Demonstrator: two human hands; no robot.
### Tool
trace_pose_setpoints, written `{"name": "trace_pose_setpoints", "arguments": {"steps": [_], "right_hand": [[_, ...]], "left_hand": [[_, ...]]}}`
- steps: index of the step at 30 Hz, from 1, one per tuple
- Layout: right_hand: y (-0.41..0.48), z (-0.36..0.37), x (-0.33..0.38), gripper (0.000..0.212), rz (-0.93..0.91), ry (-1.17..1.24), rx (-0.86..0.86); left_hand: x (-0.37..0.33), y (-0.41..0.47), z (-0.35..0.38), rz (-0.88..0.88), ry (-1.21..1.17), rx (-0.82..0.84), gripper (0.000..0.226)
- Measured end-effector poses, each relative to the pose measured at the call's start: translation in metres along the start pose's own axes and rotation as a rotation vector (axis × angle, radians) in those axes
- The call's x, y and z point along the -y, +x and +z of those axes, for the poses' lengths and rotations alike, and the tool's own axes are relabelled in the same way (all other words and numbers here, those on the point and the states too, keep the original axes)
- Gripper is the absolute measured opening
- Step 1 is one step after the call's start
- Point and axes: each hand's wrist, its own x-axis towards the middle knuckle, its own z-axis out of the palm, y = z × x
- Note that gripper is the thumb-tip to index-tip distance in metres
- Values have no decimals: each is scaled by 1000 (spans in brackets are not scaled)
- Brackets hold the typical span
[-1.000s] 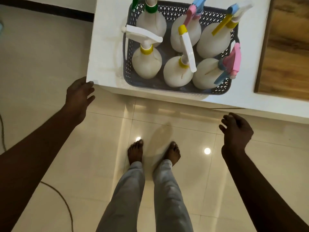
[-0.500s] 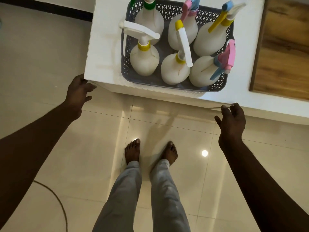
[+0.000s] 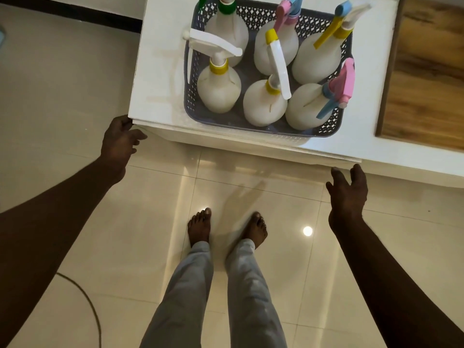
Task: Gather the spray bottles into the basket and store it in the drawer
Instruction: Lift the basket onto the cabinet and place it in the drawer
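White cabinet top (image 3: 160, 71): grey basket (image 3: 190, 106), six spray bottles (image 3: 218, 91).

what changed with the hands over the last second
Both hands moved up toward the white cabinet's front edge. The left hand now reaches its left corner; the right hand sits just below the edge, fingers spread. Neither grips anything. The basket and its six bottles stayed put on top.

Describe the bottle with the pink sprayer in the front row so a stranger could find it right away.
On the white cabinet top sits a grey lattice basket holding six white spray bottles. The one you want stands in its front right corner, the only front-row bottle with a pink head and a blue trigger.
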Motion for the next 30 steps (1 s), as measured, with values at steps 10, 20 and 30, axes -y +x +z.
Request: {"name": "trace_pose_setpoints", "arguments": {"steps": [10, 20, 30], "right_hand": [[-2, -21, -23, 62, 9, -108, -255], [-37, -71, -78, 48, 36, -345, -301], [-74, -104, -115, 45, 106, -396, -296]], "left_hand": [[50, -25, -18, 103, 110, -239, 12], [104, -84, -45, 20, 6, -200, 27], [137, -128, -67, -120, 63, -190, 27]]}}
